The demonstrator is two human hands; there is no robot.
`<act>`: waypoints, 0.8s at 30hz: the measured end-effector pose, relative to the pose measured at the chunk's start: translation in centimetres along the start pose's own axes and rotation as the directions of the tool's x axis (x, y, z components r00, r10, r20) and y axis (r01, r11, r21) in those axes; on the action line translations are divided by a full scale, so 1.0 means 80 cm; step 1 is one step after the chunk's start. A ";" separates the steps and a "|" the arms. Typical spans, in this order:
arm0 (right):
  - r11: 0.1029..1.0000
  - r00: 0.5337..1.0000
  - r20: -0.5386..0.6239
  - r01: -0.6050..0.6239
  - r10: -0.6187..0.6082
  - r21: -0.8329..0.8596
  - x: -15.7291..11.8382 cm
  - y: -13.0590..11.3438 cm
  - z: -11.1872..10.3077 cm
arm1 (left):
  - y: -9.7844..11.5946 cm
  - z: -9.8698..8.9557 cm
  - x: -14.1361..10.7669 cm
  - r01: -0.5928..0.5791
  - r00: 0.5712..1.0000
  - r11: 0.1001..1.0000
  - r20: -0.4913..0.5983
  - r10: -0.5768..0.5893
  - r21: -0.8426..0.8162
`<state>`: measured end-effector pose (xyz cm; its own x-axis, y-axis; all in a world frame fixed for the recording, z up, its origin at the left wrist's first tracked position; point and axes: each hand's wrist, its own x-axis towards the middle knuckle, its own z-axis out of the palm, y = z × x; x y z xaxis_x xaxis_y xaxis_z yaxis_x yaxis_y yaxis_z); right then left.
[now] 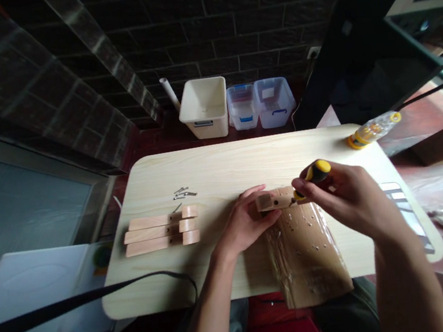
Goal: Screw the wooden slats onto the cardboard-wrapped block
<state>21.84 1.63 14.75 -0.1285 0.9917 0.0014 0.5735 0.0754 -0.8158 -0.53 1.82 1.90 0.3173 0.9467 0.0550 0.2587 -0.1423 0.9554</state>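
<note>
My left hand (pixel 249 218) is closed around the left end of a light wooden piece (pixel 282 201), which lies over the far end of a cardboard sheet (pixel 306 253). In my right hand (pixel 343 193) is a yellow and black screwdriver (pixel 318 172), its tip down at the wooden piece near a dark hole. Small bits of hardware are scattered on the cardboard. To the left lie several wooden parts (pixel 152 234) side by side, with short blocks at their right ends. Behind them is a small group of metal screws (pixel 184 193).
On the pale table (pixel 221 160), a yellow-capped clear bottle-like container (pixel 371 131) stands at the back right corner. A flat dark-and-white object (pixel 407 211) lies by the right edge. Beyond the table are a cream bin (pixel 205 108) and two clear bins (pixel 274 102). A black strap (pixel 138 278) crosses the left front.
</note>
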 end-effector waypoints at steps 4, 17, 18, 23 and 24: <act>0.997 0.997 0.019 0.071 -0.071 -0.021 0.005 0.003 0.015 | -0.003 -0.001 0.000 0.004 1.000 1.000 -0.003 -0.004 0.027; 0.976 0.973 0.167 0.181 -0.160 -0.118 0.004 -0.001 0.018 | 0.005 -0.001 0.003 -0.060 0.996 0.994 -0.059 0.065 0.090; 0.971 0.970 0.180 0.190 -0.163 -0.146 0.003 -0.004 0.016 | 0.007 -0.002 0.003 -0.068 0.996 0.994 -0.049 0.072 0.090; 0.860 0.921 0.318 0.342 -0.227 -0.378 0.012 -0.018 0.004 | 0.012 0.003 0.002 -0.087 0.996 0.995 0.008 0.086 0.058; 0.814 0.897 0.378 0.389 -0.228 -0.431 0.018 -0.022 0.001 | 0.011 0.008 0.000 -0.088 0.996 0.996 0.012 0.088 0.021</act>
<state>20.55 2.91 16.13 -0.5522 0.8331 -0.0313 0.7656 0.4919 -0.4146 0.27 1.54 2.60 0.3496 0.9270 0.1356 0.2489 -0.2314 0.9405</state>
